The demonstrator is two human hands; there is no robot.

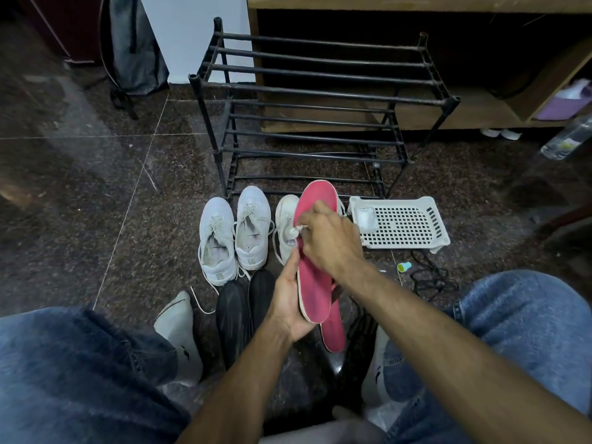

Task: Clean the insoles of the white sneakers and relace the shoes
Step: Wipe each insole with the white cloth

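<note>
— Where's the red insole (pixel 315 251)?
— Your left hand (pixel 288 302) clasps its heel edge; its length runs away from you. Your right hand (pixel 326 235) pinches a white wipe (pixel 294 231) against it.

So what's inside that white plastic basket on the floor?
Inside the white basket, only a small white wrapped item shows, in its near-left corner; I cannot tell what it is. The rest shows bare perforated bottom. The right hand hides none of it.

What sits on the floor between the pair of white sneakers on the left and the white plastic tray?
In the head view, a third white sneaker stands there, partly hidden by the red insole that the left hand holds while the right hand works on it.
</note>
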